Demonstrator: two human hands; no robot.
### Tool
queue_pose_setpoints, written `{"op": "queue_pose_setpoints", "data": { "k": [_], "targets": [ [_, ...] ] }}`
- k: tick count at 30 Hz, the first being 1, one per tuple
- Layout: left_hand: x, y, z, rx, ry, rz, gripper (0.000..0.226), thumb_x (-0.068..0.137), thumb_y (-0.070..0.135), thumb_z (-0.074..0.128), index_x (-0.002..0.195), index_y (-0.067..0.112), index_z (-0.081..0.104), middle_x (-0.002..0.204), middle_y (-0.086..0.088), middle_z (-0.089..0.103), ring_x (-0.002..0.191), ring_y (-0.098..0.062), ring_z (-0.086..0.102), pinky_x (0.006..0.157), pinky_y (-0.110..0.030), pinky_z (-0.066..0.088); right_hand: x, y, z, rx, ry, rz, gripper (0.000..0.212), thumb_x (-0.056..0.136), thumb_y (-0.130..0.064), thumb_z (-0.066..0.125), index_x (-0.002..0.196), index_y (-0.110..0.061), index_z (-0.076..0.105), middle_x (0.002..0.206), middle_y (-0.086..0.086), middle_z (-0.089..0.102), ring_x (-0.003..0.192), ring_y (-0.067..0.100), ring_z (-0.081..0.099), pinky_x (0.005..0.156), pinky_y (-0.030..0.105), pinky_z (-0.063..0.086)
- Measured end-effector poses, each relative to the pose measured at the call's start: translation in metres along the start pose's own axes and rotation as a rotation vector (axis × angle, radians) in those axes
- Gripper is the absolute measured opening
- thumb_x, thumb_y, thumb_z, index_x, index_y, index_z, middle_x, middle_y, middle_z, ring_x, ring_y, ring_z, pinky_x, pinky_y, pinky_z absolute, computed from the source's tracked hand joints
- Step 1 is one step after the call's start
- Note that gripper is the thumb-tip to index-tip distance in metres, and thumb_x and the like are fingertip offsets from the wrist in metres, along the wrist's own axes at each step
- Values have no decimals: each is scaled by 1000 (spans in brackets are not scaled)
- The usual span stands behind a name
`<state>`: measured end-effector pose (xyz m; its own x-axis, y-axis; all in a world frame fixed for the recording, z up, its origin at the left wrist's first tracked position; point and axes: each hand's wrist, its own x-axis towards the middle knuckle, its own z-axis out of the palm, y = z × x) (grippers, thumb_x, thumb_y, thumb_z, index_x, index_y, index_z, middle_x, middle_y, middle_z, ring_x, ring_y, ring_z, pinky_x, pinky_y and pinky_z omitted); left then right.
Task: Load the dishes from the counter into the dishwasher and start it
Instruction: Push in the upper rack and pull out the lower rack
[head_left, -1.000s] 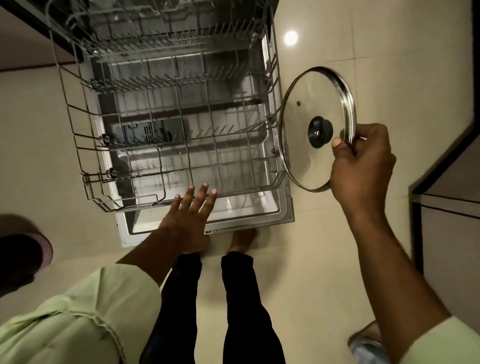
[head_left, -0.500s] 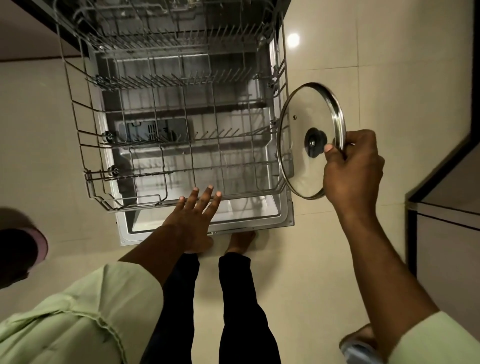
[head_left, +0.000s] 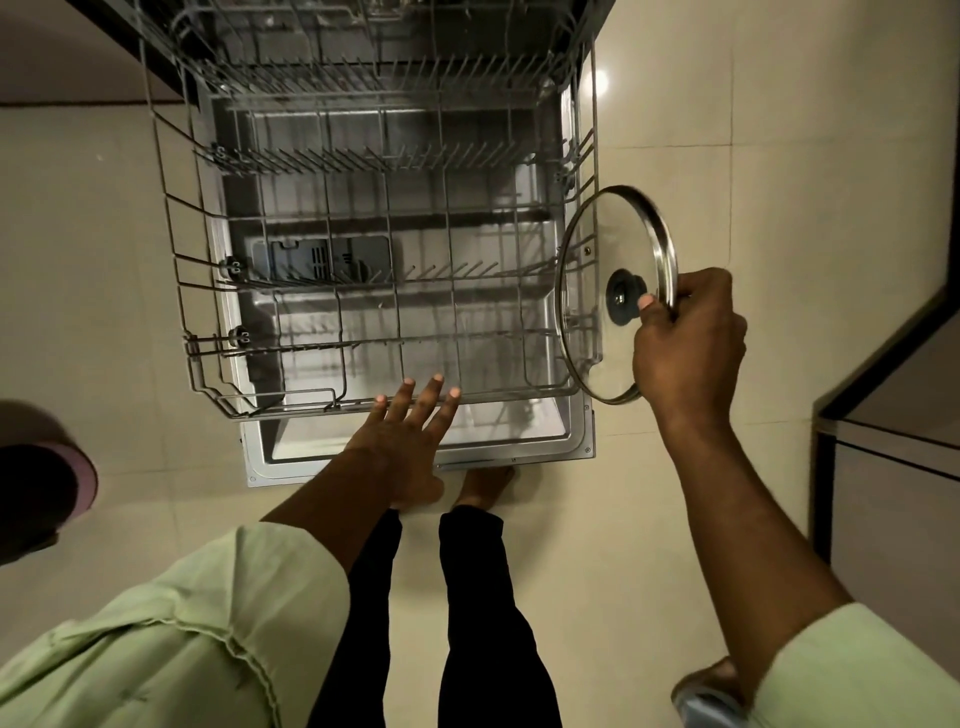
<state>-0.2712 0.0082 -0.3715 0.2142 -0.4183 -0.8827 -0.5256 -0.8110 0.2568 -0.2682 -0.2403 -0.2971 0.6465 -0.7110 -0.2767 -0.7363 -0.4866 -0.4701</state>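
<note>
Your right grip (head_left: 691, 343) holds a glass lid (head_left: 592, 332) by its steel rim, with the thumb reaching to the black knob (head_left: 623, 299). The lid stands tilted on edge at the right side of the pulled-out lower rack (head_left: 291, 410). Your left grip (head_left: 405, 441) is spread with straight fingers and its fingertips are at the rack's front wire; whether they touch it is unclear. Beneath lies the open dishwasher door (head_left: 519, 452). One bare foot (head_left: 488, 486) is on the pale tiled floor (head_left: 779, 156). A dark-edged bench (head_left: 909, 374) is at the right.

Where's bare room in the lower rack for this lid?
The lower rack holds nothing: open lanes between its tine rows, back to front. Crowded only at the front rim by the left hand and beside the glass lid.
</note>
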Motion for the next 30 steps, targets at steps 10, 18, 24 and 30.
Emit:
{"op": "queue_pose_setpoints", "data": {
  "k": [10,18,24,30],
  "targets": [
    [3,-2,-2,-22,-27,13,102,93,42,57,154,22,-22,160,-8,-30,148,-35,-23,120,-50,-6,12,-14,31,-60,-77,31,26,97,-20,59,116,-6,48,107,14,65,94,32,64,71,29,41],
    [3,-4,2,-52,3,14,103,92,44,57,154,23,-21,161,-7,-28,149,-35,-21,120,-50,-6,27,-5,30,-76,-108,47,28,99,-21,54,124,-12,46,108,14,66,95,32,65,83,40,53],
    [3,-5,3,-71,10,24,101,92,45,56,155,24,-21,161,-6,-28,149,-35,-21,120,-50,-6,26,2,31,-46,-136,42,32,102,-31,51,129,-16,49,107,10,66,97,28,63,83,36,50],
    [1,-5,0,-85,11,29,99,94,47,54,155,24,-20,161,-5,-28,149,-33,-21,120,-49,-6,17,2,32,41,-126,87,42,101,-39,50,136,-17,44,104,7,66,90,24,61,78,31,46]
  ]
}}
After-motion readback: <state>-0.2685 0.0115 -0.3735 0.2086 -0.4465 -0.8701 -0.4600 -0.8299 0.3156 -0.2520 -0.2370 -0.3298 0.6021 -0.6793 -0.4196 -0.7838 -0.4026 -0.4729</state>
